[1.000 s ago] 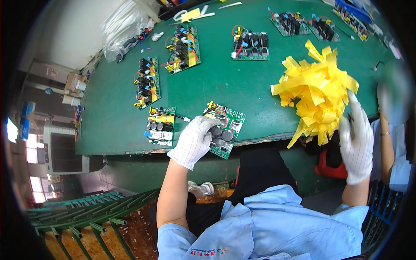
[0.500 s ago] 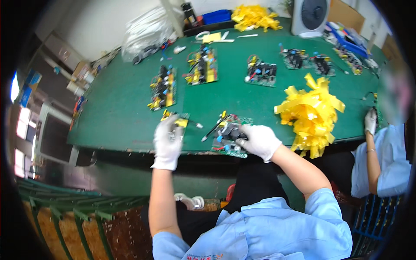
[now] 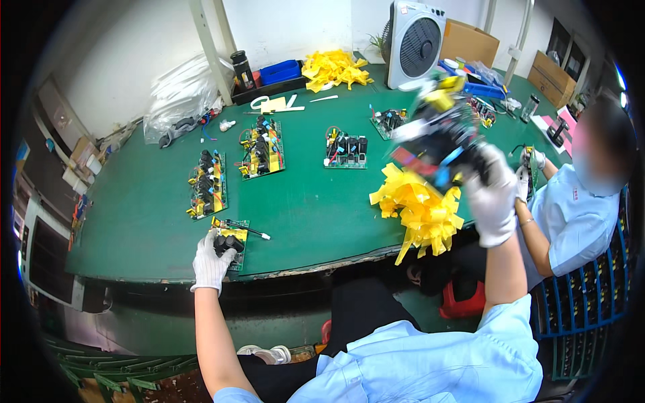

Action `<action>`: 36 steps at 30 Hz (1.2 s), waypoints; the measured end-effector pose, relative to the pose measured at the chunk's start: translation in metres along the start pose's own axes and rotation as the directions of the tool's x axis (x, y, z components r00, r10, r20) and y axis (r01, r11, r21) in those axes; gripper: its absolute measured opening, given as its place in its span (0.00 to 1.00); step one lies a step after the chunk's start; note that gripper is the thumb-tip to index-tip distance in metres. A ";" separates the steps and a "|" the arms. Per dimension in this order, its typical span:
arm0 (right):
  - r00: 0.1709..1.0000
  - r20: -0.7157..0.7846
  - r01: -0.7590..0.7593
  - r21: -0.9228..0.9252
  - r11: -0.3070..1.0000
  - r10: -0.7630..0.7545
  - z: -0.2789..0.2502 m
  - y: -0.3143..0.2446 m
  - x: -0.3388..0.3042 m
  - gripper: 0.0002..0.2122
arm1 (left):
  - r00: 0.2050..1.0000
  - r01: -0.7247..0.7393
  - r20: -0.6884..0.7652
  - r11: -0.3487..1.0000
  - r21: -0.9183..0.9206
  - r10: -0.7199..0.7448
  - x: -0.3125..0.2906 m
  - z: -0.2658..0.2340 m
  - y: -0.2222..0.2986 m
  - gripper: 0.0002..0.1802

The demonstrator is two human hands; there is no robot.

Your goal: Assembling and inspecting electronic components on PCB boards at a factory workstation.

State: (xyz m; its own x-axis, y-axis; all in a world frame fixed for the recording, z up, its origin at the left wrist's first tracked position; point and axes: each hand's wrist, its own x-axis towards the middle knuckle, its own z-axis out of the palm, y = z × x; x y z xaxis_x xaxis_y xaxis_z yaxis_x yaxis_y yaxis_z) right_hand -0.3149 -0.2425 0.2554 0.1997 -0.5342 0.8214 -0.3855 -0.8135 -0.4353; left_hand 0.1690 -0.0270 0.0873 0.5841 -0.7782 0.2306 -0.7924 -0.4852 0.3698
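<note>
My right hand [image 3: 494, 201], in a white glove, is raised above the right part of the table. It grips a circuit board [image 3: 443, 131] by its lower end, and the board is smeared by motion. Black, blue, red and yellow parts show on it. At the table's front edge, my gloved left hand [image 3: 211, 262] is closed on the left side of another circuit board [image 3: 232, 243] that lies flat. This one carries round black capacitors, yellow tape and a black cable with a white plug.
Several circuit boards [image 3: 263, 149] lie across the green table [image 3: 295, 221]. Yellow tape strips [image 3: 426, 211] hang in a bunch at the front edge, with another heap [image 3: 332, 69] at the back. A fan [image 3: 420, 43] stands behind. At the right, a co-worker [image 3: 581, 208] holds a board.
My right hand has lifted its board off the table's front edge, up and to the right. My left hand stays at its board. The whole view has shifted toward the right.
</note>
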 end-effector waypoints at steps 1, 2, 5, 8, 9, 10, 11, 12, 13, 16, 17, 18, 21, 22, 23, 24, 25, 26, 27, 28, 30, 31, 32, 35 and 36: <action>0.991 -0.064 -0.118 0.002 0.993 0.118 -0.011 0.014 0.009 0.13 | 0.999 -0.036 -0.003 0.999 0.035 0.036 0.003 -0.001 0.001 0.40; 0.980 -0.077 -0.188 -0.067 0.980 0.183 -0.024 0.045 0.015 0.13 | 0.995 -0.094 -0.024 0.995 0.030 0.094 0.007 0.000 0.005 0.36; 0.920 -0.116 -0.392 -0.319 0.863 0.374 -0.024 0.103 0.027 0.14 | 0.996 -0.055 0.068 0.997 -0.046 0.058 0.014 -0.002 -0.029 0.31; 0.904 -0.111 -0.420 -0.418 0.805 0.414 -0.037 0.190 0.006 0.17 | 0.995 0.022 0.096 1.000 -0.020 -0.020 0.028 0.008 -0.029 0.23; 0.876 -0.088 -0.462 -0.430 0.776 0.473 -0.043 0.219 -0.009 0.17 | 0.999 -0.041 0.022 0.998 -0.052 0.042 0.029 0.010 -0.021 0.15; 0.862 -0.058 -0.475 -0.438 0.763 0.504 -0.049 0.249 -0.024 0.17 | 0.997 -0.075 0.006 0.997 -0.017 0.075 0.031 0.015 -0.026 0.16; 0.844 -0.028 -0.489 -0.450 0.747 0.536 -0.048 0.272 -0.040 0.17 | 0.997 -0.075 0.013 0.997 -0.024 0.075 0.029 0.014 -0.023 0.17; 0.827 -0.022 -0.500 -0.483 0.718 0.561 -0.041 0.279 -0.054 0.18 | 0.997 -0.056 0.056 0.998 -0.024 0.057 0.025 0.007 -0.013 0.17; 0.810 -0.020 -0.509 -0.519 0.687 0.586 -0.035 0.284 -0.066 0.18 | 0.996 -0.073 0.058 0.997 -0.027 0.075 0.019 0.006 -0.011 0.17; 0.762 0.033 -0.457 -0.680 0.573 0.647 -0.022 0.324 -0.098 0.19 | 0.984 -0.143 0.090 0.986 -0.089 0.151 0.011 0.004 0.017 0.18; 0.753 0.039 -0.457 -0.687 0.564 0.657 -0.023 0.331 -0.103 0.19 | 0.976 -0.175 0.105 0.973 -0.150 0.192 0.008 -0.003 0.040 0.18; 0.773 0.037 -0.445 -0.679 0.584 0.633 -0.022 0.338 -0.104 0.19 | 0.967 -0.203 0.117 0.960 -0.194 0.228 0.004 -0.008 0.059 0.18; 0.837 -0.014 -0.415 -0.667 0.618 0.547 -0.021 0.307 -0.087 0.25 | 0.917 -0.335 0.157 0.921 -0.200 0.368 -0.009 -0.007 0.099 0.16; 0.824 -0.077 -0.499 -0.567 0.655 0.562 -0.020 0.258 -0.072 0.27 | 0.910 -0.352 0.151 0.912 -0.210 0.386 -0.015 0.001 0.109 0.15; 0.869 -0.124 -0.469 -0.515 0.717 0.479 -0.020 0.223 -0.062 0.28 | 0.901 -0.375 0.143 0.900 -0.222 0.411 -0.020 0.009 0.121 0.15; 0.903 -0.136 -0.419 -0.482 0.770 0.407 -0.023 0.203 -0.057 0.27 | 0.903 -0.366 0.151 0.905 -0.215 0.401 -0.026 0.018 0.131 0.13; 0.914 -0.103 -0.396 -0.438 0.807 0.393 -0.020 0.167 -0.053 0.24 | 0.911 -0.345 0.177 0.924 -0.167 0.373 -0.031 0.028 0.135 0.12; 0.913 -0.048 -0.398 -0.317 0.861 0.405 -0.018 0.129 -0.052 0.24 | 0.911 -0.352 0.178 0.926 -0.140 0.373 -0.034 0.037 0.138 0.11; 0.912 0.003 -0.402 -0.190 0.896 0.410 -0.012 0.096 -0.057 0.23 | 0.909 -0.362 0.177 0.925 -0.115 0.378 -0.034 0.044 0.140 0.11; 0.929 0.077 -0.354 -0.099 0.930 0.362 -0.006 0.069 -0.069 0.24 | 0.898 -0.355 0.258 0.933 -0.057 0.357 -0.030 0.036 0.151 0.14; 0.940 0.276 -0.206 -0.016 0.978 0.202 0.008 0.024 -0.087 0.25 | 0.878 -0.388 0.326 0.920 0.052 0.351 -0.024 0.015 0.164 0.15; 0.911 0.402 -0.096 -0.019 0.995 0.096 0.017 0.007 -0.092 0.25 | 0.878 -0.433 0.270 0.897 0.088 0.397 -0.021 0.009 0.169 0.14; 0.845 0.516 -0.146 -0.029 0.989 0.140 0.026 -0.008 -0.096 0.26 | 0.855 -0.503 0.156 0.864 0.018 0.495 -0.016 0.008 0.174 0.14; 0.711 0.693 -0.183 0.018 0.983 0.120 0.063 -0.020 -0.119 0.25 | 0.740 -0.672 0.020 0.740 0.002 0.672 -0.014 0.013 0.205 0.16; 0.694 0.714 -0.175 0.051 0.983 0.087 0.073 -0.023 -0.127 0.24 | 0.744 -0.653 0.127 0.754 -0.073 0.657 -0.016 0.018 0.220 0.18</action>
State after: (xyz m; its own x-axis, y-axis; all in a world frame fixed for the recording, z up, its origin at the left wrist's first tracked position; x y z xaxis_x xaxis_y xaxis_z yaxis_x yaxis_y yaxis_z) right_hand -0.2656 -0.1727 0.1340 0.7489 -0.6055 0.2693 -0.3682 -0.7181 -0.5906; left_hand -0.0176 -0.1279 0.1485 -0.1082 -0.9477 0.3003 -0.9659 0.1717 0.1938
